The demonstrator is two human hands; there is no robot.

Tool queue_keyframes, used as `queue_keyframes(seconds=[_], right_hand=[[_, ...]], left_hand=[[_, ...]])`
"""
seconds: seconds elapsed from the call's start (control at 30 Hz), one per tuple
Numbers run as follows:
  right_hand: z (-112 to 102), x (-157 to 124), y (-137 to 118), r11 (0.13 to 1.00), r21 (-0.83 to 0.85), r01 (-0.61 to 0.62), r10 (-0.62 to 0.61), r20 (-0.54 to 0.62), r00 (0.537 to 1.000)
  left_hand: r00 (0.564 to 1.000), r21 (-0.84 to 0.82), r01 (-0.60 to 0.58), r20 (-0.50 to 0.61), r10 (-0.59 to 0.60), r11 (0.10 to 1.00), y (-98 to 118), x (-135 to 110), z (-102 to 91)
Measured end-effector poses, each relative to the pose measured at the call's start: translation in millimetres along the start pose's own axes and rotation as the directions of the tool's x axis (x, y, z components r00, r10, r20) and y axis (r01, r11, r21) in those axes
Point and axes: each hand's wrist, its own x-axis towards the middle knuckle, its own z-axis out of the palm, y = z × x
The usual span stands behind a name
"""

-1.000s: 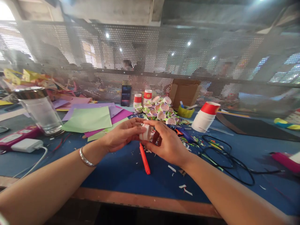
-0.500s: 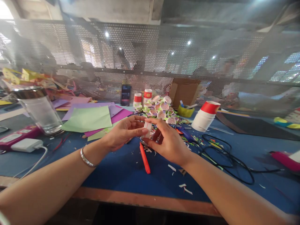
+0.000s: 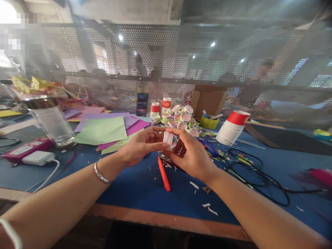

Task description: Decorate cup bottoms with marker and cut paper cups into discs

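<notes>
Between my hands is a small white piece (image 3: 168, 139) with a thin red line on it, likely paper or card. My left hand (image 3: 141, 145) pinches it from the left, thumb in front and fingers behind. My right hand (image 3: 193, 152) is curled around its right side, the fingertips meeting its upper edge and the thumb lower down. Just below lies a red-orange pen (image 3: 164, 174) on the blue tabletop (image 3: 129, 193). Behind my hands, several round cup-bottom pieces (image 3: 185, 117) are heaped among coloured paper scraps.
Stacked paper cups (image 3: 230, 128) stand at the right, near a looped black cable (image 3: 259, 180). Coloured paper sheets (image 3: 103, 129), a glass jar (image 3: 53, 119) and a white charger (image 3: 38, 157) occupy the left. A perforated metal screen (image 3: 176, 52) rises behind, with people beyond it.
The view has shifted slightly, so things appear a little further right. Both hands keep hold of the white piece, which now appears slightly turned.
</notes>
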Motion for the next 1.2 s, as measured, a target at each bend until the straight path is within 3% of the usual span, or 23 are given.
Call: queue_keyframes(seconds=[0.3,0.47,0.77,0.87,1.2], right_hand=[[1.6,-0.6,1.9,0.999,0.032,0.003,-0.002,-0.019,1.0],[0.8,-0.1,0.0,0.999,0.052,-0.011,0.013,-0.041,0.999],[-0.4,0.9,-1.3,0.997,0.07,-0.022,0.026,-0.053,0.998],[-1.0,0.5,-1.7,0.998,0.065,-0.015,0.018,-0.049,0.999],[0.1,0.5,0.4,0.999,0.048,0.019,-0.016,-0.073,0.997]], left_hand=[[0.988,0.094,-0.151,0.028,0.149,0.984,-7.0,0.5,-4.4],[0.952,0.284,-0.301,0.032,0.304,0.91,-10.5,0.7,-7.0],[0.902,0.404,-0.418,0.079,0.424,0.814,-10.3,-1.2,-8.0],[0.891,0.425,-0.442,0.103,0.443,0.79,-9.2,-1.6,-7.7],[0.926,0.386,-0.373,0.09,0.368,0.844,-10.9,-2.1,-6.8]])
